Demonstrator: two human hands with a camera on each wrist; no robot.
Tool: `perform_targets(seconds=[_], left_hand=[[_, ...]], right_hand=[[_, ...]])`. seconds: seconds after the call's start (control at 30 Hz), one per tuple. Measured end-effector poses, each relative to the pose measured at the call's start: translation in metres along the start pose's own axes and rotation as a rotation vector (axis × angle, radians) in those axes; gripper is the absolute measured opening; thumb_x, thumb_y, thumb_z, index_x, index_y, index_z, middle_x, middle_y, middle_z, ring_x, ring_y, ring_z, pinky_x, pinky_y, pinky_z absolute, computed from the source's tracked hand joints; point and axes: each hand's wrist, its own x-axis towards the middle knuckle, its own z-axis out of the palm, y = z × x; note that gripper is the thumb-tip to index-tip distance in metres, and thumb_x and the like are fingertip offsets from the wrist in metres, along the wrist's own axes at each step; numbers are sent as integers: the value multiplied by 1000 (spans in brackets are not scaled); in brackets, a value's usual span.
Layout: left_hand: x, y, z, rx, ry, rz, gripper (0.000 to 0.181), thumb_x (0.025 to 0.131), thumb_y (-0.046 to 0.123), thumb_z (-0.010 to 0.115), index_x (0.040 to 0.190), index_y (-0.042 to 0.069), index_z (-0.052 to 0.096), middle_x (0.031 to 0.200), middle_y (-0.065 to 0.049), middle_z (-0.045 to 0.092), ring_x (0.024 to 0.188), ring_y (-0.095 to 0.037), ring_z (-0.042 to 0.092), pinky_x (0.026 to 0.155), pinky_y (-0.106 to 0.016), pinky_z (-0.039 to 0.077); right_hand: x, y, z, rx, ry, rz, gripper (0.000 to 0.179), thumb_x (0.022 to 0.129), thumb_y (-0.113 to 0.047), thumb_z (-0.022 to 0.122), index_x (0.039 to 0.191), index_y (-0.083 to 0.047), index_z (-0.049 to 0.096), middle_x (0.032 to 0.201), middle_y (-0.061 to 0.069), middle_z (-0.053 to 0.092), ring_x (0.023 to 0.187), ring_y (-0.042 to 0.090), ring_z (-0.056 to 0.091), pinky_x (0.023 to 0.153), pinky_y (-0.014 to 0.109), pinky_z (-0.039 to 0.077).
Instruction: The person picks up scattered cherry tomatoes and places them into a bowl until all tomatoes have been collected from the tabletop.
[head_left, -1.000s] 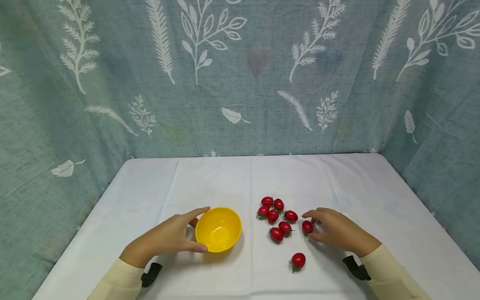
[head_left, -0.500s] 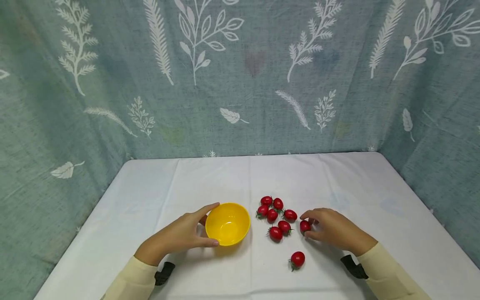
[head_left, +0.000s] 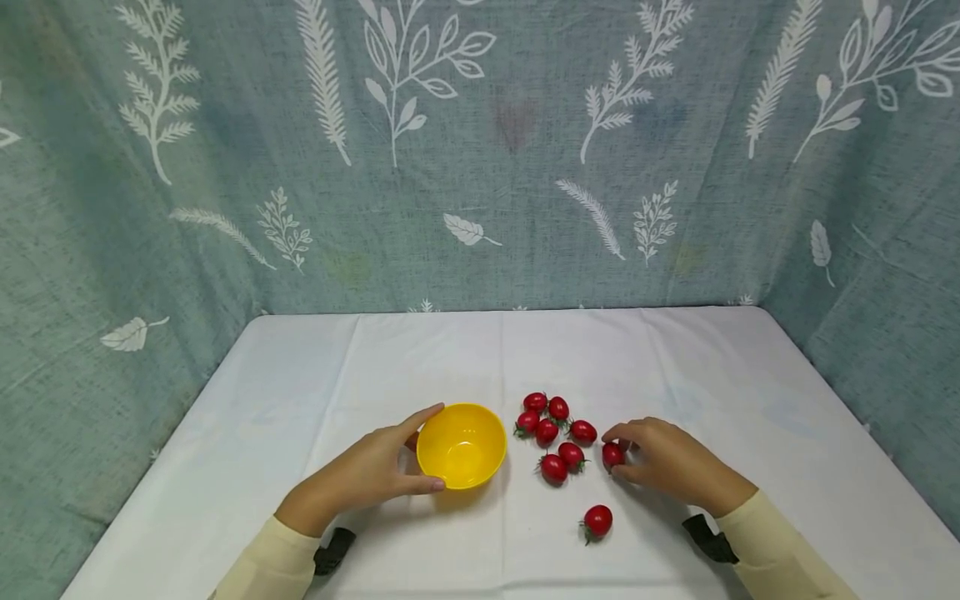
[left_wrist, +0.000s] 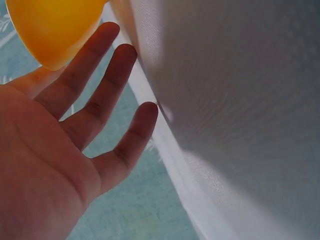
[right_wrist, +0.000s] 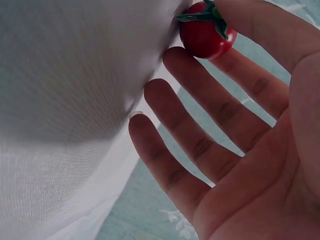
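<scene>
A yellow bowl (head_left: 462,447) is left of centre on the white cloth in the head view. My left hand (head_left: 375,468) holds it from the left, thumb at the near rim and index finger at the far rim. In the left wrist view the other fingers (left_wrist: 100,110) of this hand spread below the bowl (left_wrist: 57,30). My right hand (head_left: 667,462) pinches a red cherry tomato (head_left: 612,455) between thumb and fingers at the cloth. Its green calyx shows under the thumb in the right wrist view, where the tomato (right_wrist: 206,37) sits above the spread lower fingers.
Several cherry tomatoes (head_left: 553,468) lie in a loose group between the bowl and my right hand. One more tomato (head_left: 597,521) lies apart, nearer the front. A green leaf-patterned curtain (head_left: 480,167) surrounds the table's back and sides.
My left hand has shifted the bowl to the right and slightly away, closer to the tomatoes. My right hand stays in place, its fingers drawn closer around the tomato.
</scene>
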Motion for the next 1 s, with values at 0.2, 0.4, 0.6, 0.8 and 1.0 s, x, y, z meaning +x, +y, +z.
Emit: perform_targets(seconds=[0.2,0.4,0.6,0.8,1.0], left_hand=[[0,1,2,21,15,-12,102,76,63,78,158,27,29,106,10,66,97,-9,60,82,-32,46],[1,2,3,26,24,-52,105,73,67,77,157,28,28,106,8,67,87,-9,59,79,-33,46],[2,3,1,45,32,-68,102,72,68,77,154,29,31,108,5,68,80,-9,57,76,-33,46],[3,3,2,56,21,-83,100,73,68,76,155,32,32,107,5,67,78,-10,55,73,-31,44],[3,2,4,74,27,-88,100,73,71,74,155,33,31,106,6,66,81,-10,55,73,-31,44]], right_hand=[[-3,0,-1,-6,16,2,37,78,-22,85,112,-17,72,99,-7,68,85,9,56,80,35,54],[-2,1,-3,-18,10,-4,38,79,-22,84,114,-14,71,101,-7,69,86,9,58,81,36,54],[-3,-1,-8,-49,50,-47,39,80,-22,84,116,-14,71,101,-7,69,86,10,61,79,34,56],[-8,-8,-9,-55,133,-138,39,82,-21,83,119,-17,70,101,-10,69,90,11,66,77,31,56],[-5,-26,-12,-54,183,-191,39,82,-23,83,120,-19,71,102,-13,68,90,9,64,75,26,55]])
